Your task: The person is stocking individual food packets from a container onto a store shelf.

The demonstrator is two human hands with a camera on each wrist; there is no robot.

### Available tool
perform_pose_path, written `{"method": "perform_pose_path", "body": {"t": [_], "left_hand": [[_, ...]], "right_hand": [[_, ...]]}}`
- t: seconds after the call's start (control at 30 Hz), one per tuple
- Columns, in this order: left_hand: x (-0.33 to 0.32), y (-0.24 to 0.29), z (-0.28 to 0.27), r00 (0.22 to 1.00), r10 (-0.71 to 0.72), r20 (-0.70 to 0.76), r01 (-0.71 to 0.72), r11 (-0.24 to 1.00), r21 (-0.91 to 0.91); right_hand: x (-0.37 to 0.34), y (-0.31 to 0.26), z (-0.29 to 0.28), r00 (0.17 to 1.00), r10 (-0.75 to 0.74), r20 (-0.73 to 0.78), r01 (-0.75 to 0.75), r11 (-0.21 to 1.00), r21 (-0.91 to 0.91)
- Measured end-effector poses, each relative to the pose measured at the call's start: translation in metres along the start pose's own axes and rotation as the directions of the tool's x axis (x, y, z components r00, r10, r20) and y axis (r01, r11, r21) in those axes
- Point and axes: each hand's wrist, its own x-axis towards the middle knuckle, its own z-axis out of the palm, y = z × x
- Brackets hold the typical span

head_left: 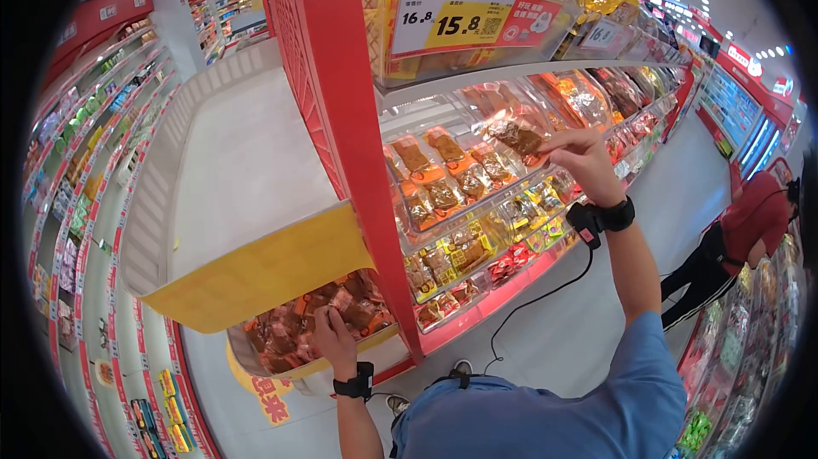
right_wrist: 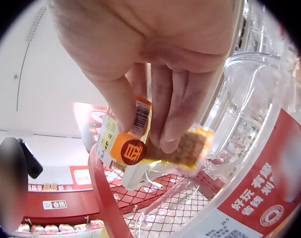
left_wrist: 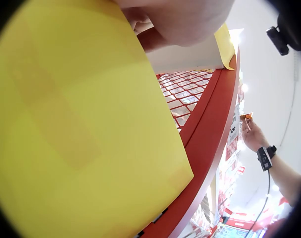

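Observation:
My right hand pinches a small clear snack packet between thumb and fingers, above a clear bin of similar packets. Up close in the right wrist view, the packet shows brown food, an orange label and a barcode. Low on the left, my left hand reaches over the front of a bin holding many reddish-brown packets. In the left wrist view, a yellow panel covers part of that hand; I cannot tell whether its fingers hold a packet.
A red upright post with mesh stands between the two bins. Left of it is a white slatted tray with a yellow front. A price card overhangs the right-hand bins. A person in red stands in the aisle at right.

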Motion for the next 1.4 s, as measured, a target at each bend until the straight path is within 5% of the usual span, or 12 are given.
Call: {"method": "perform_pose_path", "body": {"t": [0.43,0.53,0.63,0.83,1.07,1.17,1.2,1.4], "left_hand": [[-0.002,-0.002,0.002,0.991,-0.101,0.086,0.103,0.995,-0.012],[-0.005,0.000,0.001,0.993,-0.091,0.082,0.090,0.996,0.007],[-0.002,0.005,0.003,0.996,-0.064,0.064,0.064,0.998,0.008],[-0.003,0.009,0.002,0.993,-0.094,0.069,0.093,0.995,0.025],[-0.004,0.007,-0.001,0.997,-0.077,0.027,0.077,0.997,0.018],[-0.003,0.007,-0.002,0.996,-0.085,0.015,0.085,0.996,0.004],[-0.003,0.009,-0.002,0.992,-0.123,0.030,0.123,0.992,-0.016],[-0.006,0.002,0.002,0.994,-0.103,0.030,0.103,0.995,0.018]], "right_hand": [[-0.048,0.008,0.007,0.990,-0.111,0.088,0.124,0.979,-0.164],[-0.050,0.014,0.007,0.996,-0.084,0.016,0.085,0.991,-0.104],[-0.037,0.006,0.004,0.990,0.108,-0.093,-0.120,0.983,-0.136],[0.043,0.012,0.006,0.984,0.120,0.130,-0.065,0.928,-0.366],[0.120,0.063,0.012,0.951,-0.015,0.308,0.214,0.751,-0.624],[0.126,0.076,0.019,0.875,0.286,0.390,0.194,0.531,-0.825],[0.120,0.064,0.028,0.899,0.337,0.279,0.137,0.389,-0.911],[0.135,0.034,0.038,0.896,0.356,0.266,0.190,0.235,-0.953]]}}
